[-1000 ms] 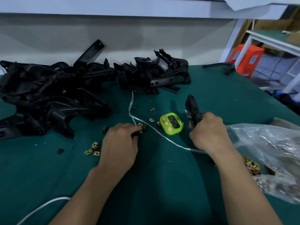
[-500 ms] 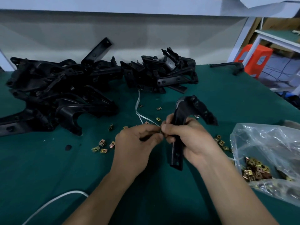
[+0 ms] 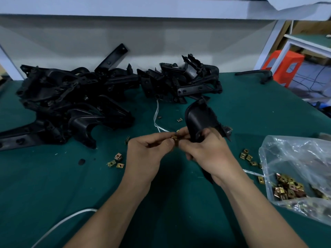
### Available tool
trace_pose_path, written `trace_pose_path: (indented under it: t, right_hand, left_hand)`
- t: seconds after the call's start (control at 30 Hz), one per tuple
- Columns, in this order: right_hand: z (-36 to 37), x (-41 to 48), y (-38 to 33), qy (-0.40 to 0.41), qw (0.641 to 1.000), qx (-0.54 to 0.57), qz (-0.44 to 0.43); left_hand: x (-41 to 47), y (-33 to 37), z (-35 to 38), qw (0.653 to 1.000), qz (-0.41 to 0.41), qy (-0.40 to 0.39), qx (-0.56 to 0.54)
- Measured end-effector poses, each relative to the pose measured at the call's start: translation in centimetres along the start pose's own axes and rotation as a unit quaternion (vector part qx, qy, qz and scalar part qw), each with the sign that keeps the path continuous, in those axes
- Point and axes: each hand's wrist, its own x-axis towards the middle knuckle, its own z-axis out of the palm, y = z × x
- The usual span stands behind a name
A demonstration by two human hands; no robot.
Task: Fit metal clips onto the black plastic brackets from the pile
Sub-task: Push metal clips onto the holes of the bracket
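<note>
Green worktop is carrying the pile; in front of it, left grip is pinching a clip, right grip is clutching a bracket. Squaring clip to bracket edge before pushing is looking wise.

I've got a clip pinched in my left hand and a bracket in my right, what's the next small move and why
Probably push the metal clip onto the lower edge of the black bracket. The left hand pinches the clip right beside that edge, the right hand grips the bracket raised off the table, and the hands hide whether it is seated yet.
</note>
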Motion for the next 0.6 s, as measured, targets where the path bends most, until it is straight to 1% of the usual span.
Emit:
trace_pose_path:
  t: [0.07,0.3,0.43,0.47,0.53,0.6]
  right_hand:
    - [0.0,-0.1,0.0,-0.013,1.000,-0.006,0.004]
    - [-0.4,0.1,0.3,-0.002,0.998,-0.067,0.021]
    - [-1.0,-0.1,0.0,-0.041,0.995,-0.084,0.021]
    - [-1.2,0.0,-0.1,-0.053,0.996,-0.068,0.026]
    - [-1.5,0.0,-0.3,-0.051,0.996,-0.058,0.039]
    - [-1.9,0.2,-0.2,-0.018,0.992,-0.119,0.034]
  left_hand:
    - [0.0,-0.1,0.0,1.000,0.006,-0.003,0.001]
    - [0.0,-0.3,0.0,0.998,0.033,-0.029,0.050]
    - [0.2,0.0,-0.5,0.990,0.066,-0.057,0.112]
    - [0.3,0.0,-0.6,0.988,0.073,-0.056,0.121]
    - [0.6,0.2,-0.9,0.989,0.075,-0.021,0.123]
    - [1.0,0.3,-1.3,0.993,0.048,0.020,0.103]
